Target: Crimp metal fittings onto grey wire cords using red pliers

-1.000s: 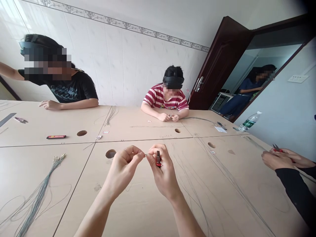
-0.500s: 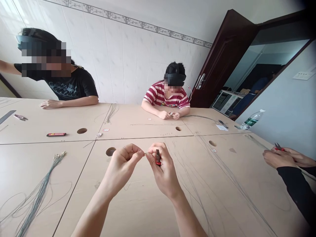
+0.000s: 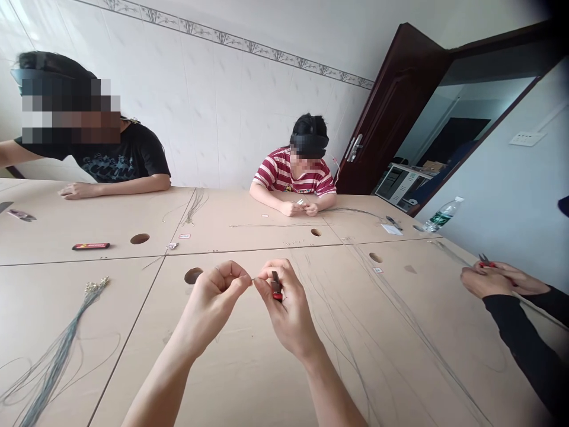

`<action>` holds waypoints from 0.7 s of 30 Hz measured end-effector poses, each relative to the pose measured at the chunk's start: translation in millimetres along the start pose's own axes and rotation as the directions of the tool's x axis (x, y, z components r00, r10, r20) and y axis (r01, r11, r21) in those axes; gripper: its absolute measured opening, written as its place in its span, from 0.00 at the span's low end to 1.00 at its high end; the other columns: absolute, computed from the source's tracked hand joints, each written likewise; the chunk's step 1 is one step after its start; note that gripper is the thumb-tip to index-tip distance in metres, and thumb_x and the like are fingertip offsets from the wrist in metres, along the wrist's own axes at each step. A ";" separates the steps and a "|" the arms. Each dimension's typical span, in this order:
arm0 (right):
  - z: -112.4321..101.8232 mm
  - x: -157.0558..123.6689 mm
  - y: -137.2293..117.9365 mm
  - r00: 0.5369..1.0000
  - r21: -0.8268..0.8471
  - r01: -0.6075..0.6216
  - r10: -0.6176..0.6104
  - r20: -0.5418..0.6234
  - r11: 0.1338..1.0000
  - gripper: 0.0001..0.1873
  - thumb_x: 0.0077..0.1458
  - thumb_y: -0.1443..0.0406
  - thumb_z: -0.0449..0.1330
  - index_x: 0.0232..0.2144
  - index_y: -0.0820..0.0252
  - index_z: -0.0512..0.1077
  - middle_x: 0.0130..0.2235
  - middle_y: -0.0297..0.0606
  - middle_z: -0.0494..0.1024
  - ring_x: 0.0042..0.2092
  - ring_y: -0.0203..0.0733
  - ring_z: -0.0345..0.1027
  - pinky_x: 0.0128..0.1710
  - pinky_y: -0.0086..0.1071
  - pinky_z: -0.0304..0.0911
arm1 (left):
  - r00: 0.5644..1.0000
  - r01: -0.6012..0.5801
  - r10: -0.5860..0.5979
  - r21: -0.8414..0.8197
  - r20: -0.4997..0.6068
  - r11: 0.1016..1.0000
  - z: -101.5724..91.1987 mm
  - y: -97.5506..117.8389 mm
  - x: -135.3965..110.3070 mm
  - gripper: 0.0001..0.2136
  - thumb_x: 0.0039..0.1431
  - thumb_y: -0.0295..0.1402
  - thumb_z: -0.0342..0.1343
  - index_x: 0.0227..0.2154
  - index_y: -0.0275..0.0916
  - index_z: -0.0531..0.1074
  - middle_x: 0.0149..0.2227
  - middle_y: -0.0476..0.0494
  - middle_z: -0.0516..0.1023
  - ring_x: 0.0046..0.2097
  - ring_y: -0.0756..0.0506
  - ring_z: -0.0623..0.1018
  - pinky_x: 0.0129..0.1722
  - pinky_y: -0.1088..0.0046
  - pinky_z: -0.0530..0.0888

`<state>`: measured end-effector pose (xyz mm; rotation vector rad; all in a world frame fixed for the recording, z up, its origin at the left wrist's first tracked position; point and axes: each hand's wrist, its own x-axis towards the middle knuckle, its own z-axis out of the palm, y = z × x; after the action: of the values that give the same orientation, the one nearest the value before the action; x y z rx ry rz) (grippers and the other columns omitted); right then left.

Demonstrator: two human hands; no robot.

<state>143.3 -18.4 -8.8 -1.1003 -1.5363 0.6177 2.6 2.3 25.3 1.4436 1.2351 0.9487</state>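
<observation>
My left hand is closed in a pinch, thumb against forefinger, above the middle of the table. Its fingertips meet those of my right hand at a tiny thin piece, too small to make out. Tucked in my right hand is a pair of red-handled pliers, dark jaws pointing up, while thumb and forefinger pinch at the tiny piece. To the left lies a bundle of grey-green cords with small metal ends. Loose thin strands stretch over the table on the right.
Round holes pierce the beige table. A red and black case lies at the left, a water bottle at the far right. Two people sit opposite; at the right, a co-worker's hands hold red-handled pliers.
The view has shifted slightly, so most things appear a little further left. My hands keep the same pinch, fingertips together, with the pliers still in my right hand.
</observation>
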 end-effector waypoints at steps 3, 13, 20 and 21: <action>0.5 1.5 0.2 1.000 0.066 -0.012 0.012 0.004 0.998 0.06 0.62 0.60 0.53 0.35 0.55 0.65 0.38 0.34 0.65 0.33 0.32 0.58 0.33 0.27 0.57 | 1.000 0.018 -0.018 0.005 0.005 1.000 -2.6 -1.2 1.1 0.09 0.53 0.38 0.53 0.23 0.39 0.66 0.18 0.57 0.52 0.20 0.55 0.49 0.18 0.79 0.49; -4.3 2.8 1.3 0.986 0.099 -0.170 0.168 0.020 0.981 0.12 0.61 0.55 0.52 0.37 0.57 0.66 0.41 0.36 0.71 0.32 0.33 0.59 0.35 0.29 0.60 | 0.999 0.013 -0.014 -0.019 -0.043 1.000 -8.1 -0.8 1.6 0.08 0.52 0.37 0.54 0.23 0.39 0.67 0.18 0.56 0.54 0.21 0.54 0.50 0.19 0.79 0.51; 15.5 16.9 50.7 0.751 0.800 -0.555 0.552 0.363 0.229 0.13 0.58 0.57 0.56 0.36 0.61 0.69 0.38 0.38 0.72 0.33 0.33 0.65 0.40 0.33 0.65 | 0.996 0.019 -0.018 0.006 -0.088 1.000 -5.1 0.0 1.6 0.08 0.51 0.38 0.53 0.23 0.39 0.68 0.17 0.57 0.53 0.20 0.54 0.50 0.19 0.78 0.50; 20.0 16.4 58.5 0.683 0.814 -0.579 0.572 0.454 0.045 0.11 0.57 0.58 0.56 0.36 0.61 0.68 0.38 0.38 0.72 0.34 0.33 0.67 0.41 0.34 0.65 | 0.996 0.018 -0.017 0.012 -0.085 1.000 -5.6 0.3 1.9 0.09 0.51 0.38 0.53 0.23 0.39 0.68 0.17 0.57 0.54 0.20 0.54 0.50 0.19 0.78 0.50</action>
<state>143.4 24.9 -55.9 -0.6728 -0.3263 1.8284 -2.4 5.1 26.7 1.4120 1.3157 1.0003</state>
